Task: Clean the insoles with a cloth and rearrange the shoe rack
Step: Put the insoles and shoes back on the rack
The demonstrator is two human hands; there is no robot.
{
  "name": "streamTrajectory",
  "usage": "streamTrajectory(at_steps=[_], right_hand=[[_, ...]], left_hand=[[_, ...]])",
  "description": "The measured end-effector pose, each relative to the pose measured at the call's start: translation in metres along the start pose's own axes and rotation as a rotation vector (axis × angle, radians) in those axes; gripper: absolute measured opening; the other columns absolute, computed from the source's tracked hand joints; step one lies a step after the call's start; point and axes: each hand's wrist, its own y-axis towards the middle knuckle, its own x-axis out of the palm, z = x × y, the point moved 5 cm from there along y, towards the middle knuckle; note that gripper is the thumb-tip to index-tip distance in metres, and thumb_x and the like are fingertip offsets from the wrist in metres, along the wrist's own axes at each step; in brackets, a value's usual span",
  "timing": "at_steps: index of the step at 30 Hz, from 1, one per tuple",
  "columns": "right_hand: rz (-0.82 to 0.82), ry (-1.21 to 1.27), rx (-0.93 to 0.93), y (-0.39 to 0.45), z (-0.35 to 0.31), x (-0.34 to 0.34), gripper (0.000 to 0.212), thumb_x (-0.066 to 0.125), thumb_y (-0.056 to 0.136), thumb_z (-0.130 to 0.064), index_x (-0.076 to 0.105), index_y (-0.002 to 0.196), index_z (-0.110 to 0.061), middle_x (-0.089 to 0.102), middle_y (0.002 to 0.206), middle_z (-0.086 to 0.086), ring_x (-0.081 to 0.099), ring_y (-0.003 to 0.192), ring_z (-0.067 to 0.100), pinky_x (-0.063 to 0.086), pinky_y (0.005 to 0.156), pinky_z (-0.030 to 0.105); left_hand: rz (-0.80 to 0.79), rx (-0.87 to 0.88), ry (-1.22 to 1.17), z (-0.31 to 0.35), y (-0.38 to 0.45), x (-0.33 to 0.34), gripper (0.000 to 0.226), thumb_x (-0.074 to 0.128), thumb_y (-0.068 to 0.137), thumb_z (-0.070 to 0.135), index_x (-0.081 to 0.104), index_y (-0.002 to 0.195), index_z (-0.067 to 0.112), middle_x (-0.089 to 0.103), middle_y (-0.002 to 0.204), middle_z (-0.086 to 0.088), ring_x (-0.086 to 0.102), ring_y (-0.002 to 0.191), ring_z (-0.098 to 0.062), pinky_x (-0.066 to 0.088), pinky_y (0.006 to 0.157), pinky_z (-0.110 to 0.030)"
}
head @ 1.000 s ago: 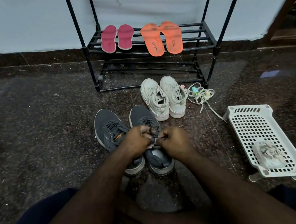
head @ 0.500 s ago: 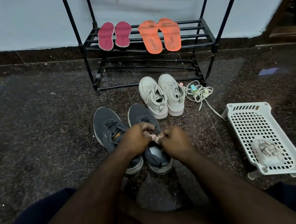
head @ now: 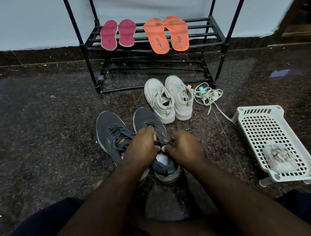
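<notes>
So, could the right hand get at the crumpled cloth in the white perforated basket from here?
Probably yes. The crumpled cloth lies uncovered in the white perforated basket on the right side, nothing between. But the right hand is pinching the dark grey sneaker's lace, so must release first.

I count two grey shoes (head: 112,133), two white shoes (head: 170,99), two pink insoles (head: 118,34), two orange insoles (head: 167,34), one rack (head: 215,26), one basket (head: 253,120), one cloth (head: 280,157).
</notes>
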Motion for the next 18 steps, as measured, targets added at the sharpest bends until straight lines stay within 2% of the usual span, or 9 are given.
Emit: streamTrajectory(at_steps=[2, 4, 7, 10, 13, 15, 18], right_hand=[[0.007, -0.054, -0.018, 0.004, 0.0, 0.001, 0.023, 0.076, 0.074, -0.028, 0.062, 0.091, -0.02, 0.061, 0.092, 0.001, 0.059, 0.087, 0.022, 0.04, 0.068, 0.028], [-0.007, -0.141, -0.033, 0.009, -0.002, 0.004, 0.033, 0.074, 0.076, -0.034, 0.055, 0.099, -0.02, 0.058, 0.101, 0.003, 0.058, 0.093, 0.024, 0.045, 0.074, 0.033], [0.003, -0.179, -0.038, 0.017, -0.006, 0.005, 0.039, 0.066, 0.08, -0.04, 0.048, 0.107, -0.018, 0.054, 0.108, 0.006, 0.058, 0.095, 0.03, 0.047, 0.074, 0.037], [0.027, -0.235, 0.033, 0.023, -0.007, 0.011, 0.042, 0.059, 0.085, -0.048, 0.043, 0.108, -0.017, 0.055, 0.106, 0.009, 0.061, 0.089, 0.033, 0.045, 0.067, 0.037], [0.028, -0.295, 0.127, 0.024, -0.007, 0.018, 0.044, 0.056, 0.087, -0.048, 0.04, 0.111, -0.015, 0.057, 0.107, 0.012, 0.063, 0.095, 0.036, 0.041, 0.067, 0.038], [-0.027, -0.231, 0.149, 0.026, -0.004, 0.019, 0.047, 0.058, 0.084, -0.048, 0.041, 0.112, -0.016, 0.057, 0.107, 0.012, 0.062, 0.096, 0.035, 0.045, 0.072, 0.04], [-0.163, 0.045, 0.118, 0.029, 0.0, 0.014, 0.052, 0.073, 0.065, -0.044, 0.045, 0.104, -0.023, 0.06, 0.103, 0.007, 0.062, 0.092, 0.028, 0.051, 0.075, 0.036]], left_hand=[[0.025, -0.056, 0.023, -0.004, 0.001, 0.003, 0.037, 0.073, 0.079, 0.011, 0.042, 0.099, 0.016, 0.047, 0.101, -0.005, 0.05, 0.087, -0.025, 0.045, 0.076, -0.04], [0.02, -0.079, 0.058, -0.006, 0.003, 0.006, 0.037, 0.071, 0.079, 0.01, 0.043, 0.103, 0.015, 0.049, 0.105, -0.009, 0.052, 0.093, -0.028, 0.047, 0.08, -0.042], [-0.001, -0.062, 0.036, -0.009, 0.006, 0.009, 0.035, 0.069, 0.077, 0.008, 0.043, 0.098, 0.018, 0.052, 0.102, -0.008, 0.053, 0.093, -0.027, 0.046, 0.079, -0.04], [-0.022, -0.041, 0.043, -0.01, 0.007, 0.012, 0.034, 0.065, 0.074, 0.006, 0.041, 0.093, 0.019, 0.052, 0.098, -0.008, 0.053, 0.09, -0.027, 0.046, 0.077, -0.042], [-0.012, -0.03, 0.043, -0.011, 0.006, 0.014, 0.032, 0.063, 0.073, 0.005, 0.041, 0.092, 0.018, 0.052, 0.097, -0.008, 0.053, 0.089, -0.028, 0.047, 0.076, -0.045], [0.001, -0.037, 0.023, -0.014, 0.007, 0.014, 0.031, 0.064, 0.074, 0.006, 0.043, 0.094, 0.016, 0.052, 0.099, -0.009, 0.053, 0.089, -0.028, 0.047, 0.077, -0.045], [0.012, -0.048, 0.012, -0.017, 0.01, 0.014, 0.034, 0.07, 0.076, 0.01, 0.044, 0.096, 0.017, 0.052, 0.1, -0.008, 0.052, 0.089, -0.027, 0.047, 0.077, -0.044]])
